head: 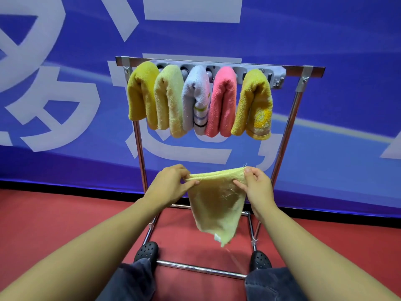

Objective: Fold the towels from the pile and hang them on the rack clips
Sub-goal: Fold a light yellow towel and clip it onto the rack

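A pale yellow towel (pixel 216 205) hangs folded in front of me, below the rack. My left hand (pixel 171 183) pinches its upper left corner and my right hand (pixel 256 185) pinches its upper right corner, so its top edge is stretched between them. The grey clip strip (pixel 238 69) on the metal rack (pixel 312 69) holds several folded towels in a row: mustard (pixel 141 94), pale yellow (pixel 170 98), white-lilac (pixel 196 98), pink (pixel 223 101) and a patterned mustard one (pixel 256 103). No towel pile is in view.
The rack's chrome legs and base bars (pixel 199 268) stand on a red floor (pixel 54 218), with my two black shoes at the front bar. A blue banner wall (pixel 347 105) with large white characters is right behind the rack.
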